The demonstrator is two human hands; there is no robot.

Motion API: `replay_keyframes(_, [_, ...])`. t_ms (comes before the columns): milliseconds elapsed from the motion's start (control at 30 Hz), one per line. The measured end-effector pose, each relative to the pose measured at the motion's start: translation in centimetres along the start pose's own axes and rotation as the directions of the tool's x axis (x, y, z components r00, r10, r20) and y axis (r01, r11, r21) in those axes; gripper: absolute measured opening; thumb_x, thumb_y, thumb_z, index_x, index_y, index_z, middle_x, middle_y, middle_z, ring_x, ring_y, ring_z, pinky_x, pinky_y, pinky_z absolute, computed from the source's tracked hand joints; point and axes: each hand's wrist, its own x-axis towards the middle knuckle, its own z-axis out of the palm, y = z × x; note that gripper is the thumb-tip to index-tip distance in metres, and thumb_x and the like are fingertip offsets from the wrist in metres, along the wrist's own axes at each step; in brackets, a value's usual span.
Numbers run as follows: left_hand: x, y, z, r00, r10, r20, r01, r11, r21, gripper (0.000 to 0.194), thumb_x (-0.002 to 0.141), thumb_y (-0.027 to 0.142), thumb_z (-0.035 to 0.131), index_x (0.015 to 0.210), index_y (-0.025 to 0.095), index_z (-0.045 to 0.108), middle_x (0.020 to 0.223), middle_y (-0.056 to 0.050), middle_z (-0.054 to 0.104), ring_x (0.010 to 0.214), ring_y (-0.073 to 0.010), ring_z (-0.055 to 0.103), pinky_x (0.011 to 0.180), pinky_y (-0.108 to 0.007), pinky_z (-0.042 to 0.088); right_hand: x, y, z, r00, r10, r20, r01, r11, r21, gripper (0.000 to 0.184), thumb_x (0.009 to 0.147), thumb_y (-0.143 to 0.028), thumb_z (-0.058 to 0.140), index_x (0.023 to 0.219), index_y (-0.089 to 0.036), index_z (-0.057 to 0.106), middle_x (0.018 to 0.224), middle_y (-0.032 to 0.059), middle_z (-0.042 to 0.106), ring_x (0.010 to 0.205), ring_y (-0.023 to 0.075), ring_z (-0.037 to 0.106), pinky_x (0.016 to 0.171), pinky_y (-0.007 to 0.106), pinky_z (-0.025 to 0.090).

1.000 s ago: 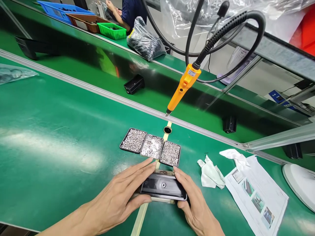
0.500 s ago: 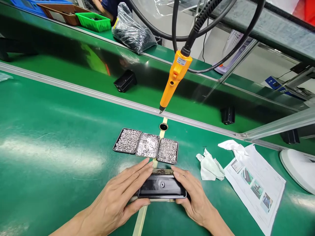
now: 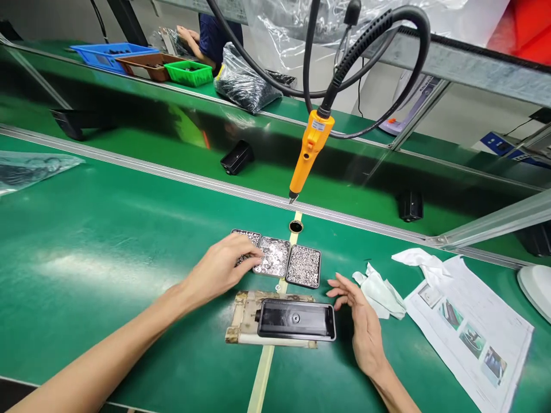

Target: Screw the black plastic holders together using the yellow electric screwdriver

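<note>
A long black plastic housing (image 3: pixel 297 320), a shallow tray shape with a small round boss in its middle, lies on a pale, worn fixture (image 3: pixel 245 315). My left hand (image 3: pixel 226 258) reaches over the small parts trays. Its thumb and forefinger come together at the left edge of the middle tray of flat washers (image 3: pixel 274 257); whatever is between the tips is hidden. Partly behind this hand is the left tray of small metal parts (image 3: pixel 252 236). A third tray (image 3: pixel 303 267) holds small nut-like parts. My right hand (image 3: pixel 359 321) hovers right of the housing, fingers apart, holding nothing.
An orange electric screwdriver (image 3: pixel 310 152) hangs from a cable beyond the trays. Nearby are a round gold-rimmed piece (image 3: pixel 296 226) and a loose washer (image 3: pixel 278 288). White cloths (image 3: pixel 381 292) and a printed sheet (image 3: pixel 469 327) lie right. A co-worker's hand (image 3: pixel 189 37) shows behind bins.
Both hands have let go of the housing, which rests on the fixture. My left hand has moved up to the trays; my right hand has drawn off to the right. The view has shifted.
</note>
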Motion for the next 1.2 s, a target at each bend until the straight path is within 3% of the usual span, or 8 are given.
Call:
replay_keyframes(167, [2.1, -0.8, 3.2, 0.999, 0.024, 0.033, -0.026, 0.998, 0.057, 0.019, 0.097, 0.031, 0.060, 0.092, 0.020, 0.074, 0.085, -0.008, 0.062, 0.088, -0.0268, 0.052, 0.078, -0.037, 0.043, 0.7, 0.1, 0.0, 0.999, 0.051, -0.015, -0.050, 0.997, 0.055, 0.044, 0.109, -0.045, 0.034, 0.138, -0.022, 0.060, 0.109, 0.0097, 0.068, 0.079, 0.0178, 0.059, 0.074, 0.035, 0.051])
replay_keyframes(267, [1.9, -0.7, 3.8, 1.000, 0.028, 0.012, -0.029, 0.999, 0.045, 0.026, 0.101, 0.029, 0.053, 0.086, 0.020, 0.072, 0.084, -0.008, 0.061, 0.087, -0.0266, 0.050, 0.078, -0.038, 0.040, 0.7, 0.2, -0.1, 0.998, 0.059, -0.005, -0.058, 0.997, 0.048, 0.040, 0.109, -0.042, 0.038, 0.136, -0.023, 0.061, 0.103, 0.0069, 0.068, 0.078, 0.0168, 0.058, 0.075, 0.033, 0.050])
replay_keyframes(567, [1.6, -1.1, 3.3, 0.996, -0.067, -0.064, 0.059, 0.992, -0.111, 0.023, 0.102, 0.032, 0.056, 0.094, 0.022, 0.075, 0.089, -0.005, 0.072, 0.087, -0.0236, 0.058, 0.083, -0.037, 0.044, 0.6, 0.5, -0.1, 0.996, 0.086, 0.004, -0.086, 0.996, 0.021, 0.032, 0.109, -0.037, 0.044, 0.130, -0.025, 0.065, 0.101, 0.0058, 0.069, 0.082, 0.0163, 0.061, 0.075, 0.032, 0.049])
replay_keyframes(733, [0.9, 1.9, 1.1, 0.967, -0.252, 0.043, 0.246, 0.874, -0.420, 0.025, 0.098, 0.043, 0.065, 0.084, 0.024, 0.074, 0.086, -0.002, 0.071, 0.079, -0.0202, 0.061, 0.071, -0.032, 0.045, 0.9, 0.5, 0.1, 0.991, 0.128, -0.024, -0.128, 0.992, 0.015, 0.028, 0.107, -0.037, 0.050, 0.125, -0.024, 0.068, 0.098, 0.0048, 0.068, 0.075, 0.0142, 0.061, 0.069, 0.030, 0.050])
replay_keyframes(867, [-0.5, 5.7, 0.0, 0.975, 0.029, 0.219, 0.077, 0.885, -0.459, 0.023, 0.105, 0.031, 0.054, 0.090, 0.025, 0.071, 0.099, -0.002, 0.069, 0.100, -0.0209, 0.061, 0.086, -0.035, 0.051, 0.9, 0.4, 0.1, 0.990, 0.138, -0.037, -0.138, 0.990, 0.015, 0.026, 0.106, -0.037, 0.052, 0.122, -0.026, 0.069, 0.098, 0.0035, 0.067, 0.074, 0.0127, 0.061, 0.068, 0.028, 0.050])
replay_keyframes(967, [-1.7, 7.0, 0.3, 0.959, 0.198, 0.202, -0.130, 0.943, -0.306, 0.021, 0.106, 0.019, 0.052, 0.095, 0.023, 0.070, 0.113, -0.005, 0.065, 0.120, -0.0232, 0.053, 0.094, -0.037, 0.051, 0.9, 0.4, 0.1, 0.991, 0.133, -0.028, -0.134, 0.991, -0.009, 0.024, 0.106, -0.037, 0.053, 0.120, -0.027, 0.070, 0.097, 0.0027, 0.066, 0.075, 0.0128, 0.062, 0.069, 0.028, 0.050])
replay_keyframes(1067, [-2.6, 7.1, 0.7, 0.943, 0.289, 0.164, -0.270, 0.954, -0.129, 0.021, 0.104, 0.013, 0.052, 0.101, 0.023, 0.069, 0.121, -0.007, 0.063, 0.134, -0.0274, 0.045, 0.097, -0.039, 0.054, 1.0, 0.3, 0.1, 0.992, 0.122, -0.014, -0.123, 0.992, -0.034, 0.023, 0.105, -0.037, 0.055, 0.116, -0.027, 0.072, 0.095, 0.0026, 0.065, 0.075, 0.0134, 0.063, 0.070, 0.029, 0.050])
replay_keyframes(1200, [-3.6, 6.6, 0.3, 0.930, 0.282, 0.236, -0.293, 0.956, 0.015, 0.022, 0.102, 0.013, 0.054, 0.112, 0.026, 0.069, 0.136, -0.006, 0.061, 0.144, -0.0297, 0.040, 0.107, -0.046, 0.055, 1.2, 0.3, 0.1, 0.992, 0.125, -0.017, -0.126, 0.991, -0.037, 0.023, 0.104, -0.038, 0.055, 0.115, -0.027, 0.073, 0.093, 0.0025, 0.066, 0.073, 0.0134, 0.062, 0.068, 0.029, 0.049])
